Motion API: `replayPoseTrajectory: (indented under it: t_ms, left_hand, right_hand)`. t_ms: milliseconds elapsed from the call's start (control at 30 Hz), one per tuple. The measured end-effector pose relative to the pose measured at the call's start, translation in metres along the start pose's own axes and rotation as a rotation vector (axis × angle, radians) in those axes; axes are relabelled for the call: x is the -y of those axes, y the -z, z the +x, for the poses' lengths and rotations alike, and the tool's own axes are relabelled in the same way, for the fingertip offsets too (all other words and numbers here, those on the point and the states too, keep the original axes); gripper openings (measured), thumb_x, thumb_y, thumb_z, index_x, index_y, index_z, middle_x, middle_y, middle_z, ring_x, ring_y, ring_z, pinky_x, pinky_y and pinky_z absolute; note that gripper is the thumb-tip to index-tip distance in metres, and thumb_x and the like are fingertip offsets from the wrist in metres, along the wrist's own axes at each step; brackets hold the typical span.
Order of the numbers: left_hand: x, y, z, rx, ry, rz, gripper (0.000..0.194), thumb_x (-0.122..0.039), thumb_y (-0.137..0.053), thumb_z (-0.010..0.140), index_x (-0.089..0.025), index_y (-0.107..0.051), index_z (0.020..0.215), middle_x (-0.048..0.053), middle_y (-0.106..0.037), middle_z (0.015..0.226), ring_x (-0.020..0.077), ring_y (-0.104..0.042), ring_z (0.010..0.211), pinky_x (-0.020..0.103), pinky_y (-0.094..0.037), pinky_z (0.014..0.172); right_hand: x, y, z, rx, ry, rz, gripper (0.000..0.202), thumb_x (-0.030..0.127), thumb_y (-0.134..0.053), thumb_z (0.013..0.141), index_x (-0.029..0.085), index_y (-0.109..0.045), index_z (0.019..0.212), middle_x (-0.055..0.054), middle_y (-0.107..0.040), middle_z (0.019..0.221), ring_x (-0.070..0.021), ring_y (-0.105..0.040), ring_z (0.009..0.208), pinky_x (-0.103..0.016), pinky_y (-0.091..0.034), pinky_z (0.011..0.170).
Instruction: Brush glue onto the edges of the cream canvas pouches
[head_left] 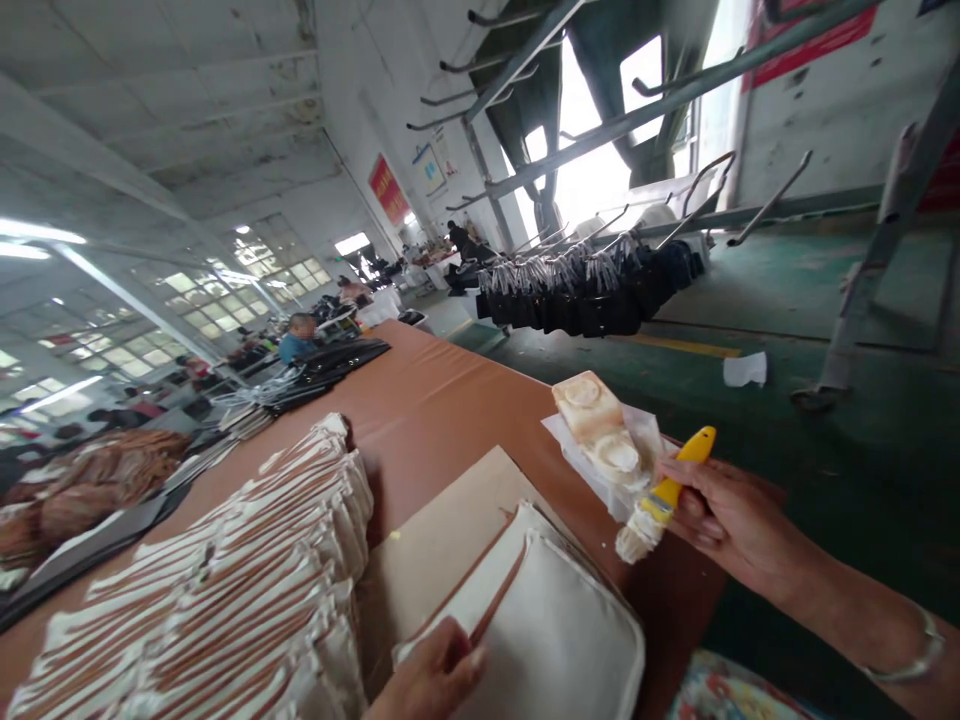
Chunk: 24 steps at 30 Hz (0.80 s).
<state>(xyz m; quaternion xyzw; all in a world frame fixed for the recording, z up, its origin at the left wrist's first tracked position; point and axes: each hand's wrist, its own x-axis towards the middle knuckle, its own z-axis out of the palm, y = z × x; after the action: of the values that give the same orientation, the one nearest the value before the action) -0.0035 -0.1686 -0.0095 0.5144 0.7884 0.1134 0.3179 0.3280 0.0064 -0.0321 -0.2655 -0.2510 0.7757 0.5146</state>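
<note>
In the head view my right hand (720, 510) grips a paintbrush with a yellow handle (694, 450). Its bristles (637, 535) are caked with a whitish, glue-like paste and point down and left. Just behind the brush, a paste-smeared container (592, 410) lies on a whitish sheet (577, 460) at the table's edge. My left hand (439, 670) is closed, its fingers pinching the brown-edged side of a white bag piece (555, 620). That piece lies partly over a tan board (450, 530). The brush is apart from the bag piece.
Rows of stacked white pieces with brown edges (247, 590) cover the left of the brown table (442, 390). Dark items and brown bundles (97, 490) lie further left. Beyond the table, a metal rack (600, 140) holds hanging black bags (585, 300). A person (298, 340) sits further back.
</note>
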Motion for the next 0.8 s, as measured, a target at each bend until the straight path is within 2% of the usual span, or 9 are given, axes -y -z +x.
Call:
replayPoseTrajectory:
  t_ms: [67,133,233,333,433,600,800]
  left_hand:
    - [-0.005,-0.012,0.024,-0.096,-0.035,-0.008,0.031,-0.049,-0.059,0.078,-0.019,-0.061,0.085,0.0,-0.061,0.077,0.0177,-0.055,0.073,0.028,-0.039,0.069]
    - [-0.013,-0.026,0.048,-0.161,-0.058,-0.074,0.032,-0.048,-0.057,0.079,-0.018,-0.062,0.09,0.001,-0.062,0.079,0.0186,-0.055,0.075,0.028,-0.039,0.071]
    - [-0.029,-0.047,0.077,-0.131,-0.063,-0.153,0.036,-0.051,-0.054,0.081,-0.017,-0.063,0.077,0.0,-0.059,0.068,0.0185,-0.054,0.069,0.027,-0.037,0.065]
    - [-0.041,-0.059,0.092,-0.081,-0.068,-0.254,0.036,-0.05,-0.055,0.08,-0.016,-0.066,0.075,-0.001,-0.06,0.065,0.0171,-0.054,0.064,0.025,-0.037,0.059]
    - [-0.049,-0.062,0.091,-0.029,-0.091,-0.355,0.035,-0.047,-0.058,0.079,-0.014,-0.068,0.078,-0.001,-0.063,0.068,0.0155,-0.054,0.063,0.024,-0.038,0.058]
    - [-0.058,-0.061,0.072,0.005,-0.135,-0.498,0.038,-0.047,-0.06,0.081,-0.013,-0.068,0.093,0.001,-0.065,0.08,0.0157,-0.056,0.072,0.024,-0.042,0.064]
    - [-0.071,-0.06,0.054,0.069,-0.206,-0.678,0.037,-0.047,-0.068,0.078,-0.015,-0.071,0.096,0.003,-0.067,0.087,0.0177,-0.058,0.079,0.025,-0.045,0.069]
  right_hand:
    - [-0.007,0.001,0.002,-0.004,0.004,-0.034,0.04,0.029,-0.074,0.081,0.018,-0.045,0.056,0.007,-0.036,0.039,-0.0046,-0.025,0.032,-0.021,-0.019,0.035]
    - [-0.013,0.002,0.004,0.001,0.017,-0.071,0.041,0.032,-0.074,0.081,0.018,-0.044,0.056,0.007,-0.033,0.038,-0.0049,-0.025,0.032,-0.022,-0.019,0.036]
    - [-0.024,0.002,0.007,-0.005,0.048,-0.141,0.033,0.036,-0.074,0.081,0.018,-0.051,0.066,0.009,-0.034,0.041,-0.0049,-0.025,0.034,-0.021,-0.019,0.036]
    - [-0.035,0.0,0.013,-0.034,0.059,-0.233,0.031,0.039,-0.076,0.079,0.018,-0.053,0.076,0.009,-0.034,0.046,-0.0053,-0.026,0.038,-0.019,-0.018,0.037]
    - [-0.044,-0.006,0.022,-0.017,0.094,-0.317,0.033,0.04,-0.076,0.079,0.018,-0.052,0.077,0.009,-0.035,0.05,-0.0065,-0.028,0.042,-0.02,-0.02,0.04]
    - [-0.042,-0.031,0.028,0.088,0.231,-0.553,0.03,0.045,-0.064,0.088,0.018,-0.054,0.08,0.007,-0.038,0.054,-0.0097,-0.032,0.046,-0.023,-0.026,0.043]
    - [-0.044,-0.049,0.028,0.25,0.472,-0.86,0.023,0.036,-0.059,0.092,0.018,-0.059,0.078,0.0,-0.054,0.068,-0.0157,-0.052,0.061,-0.027,-0.042,0.06]
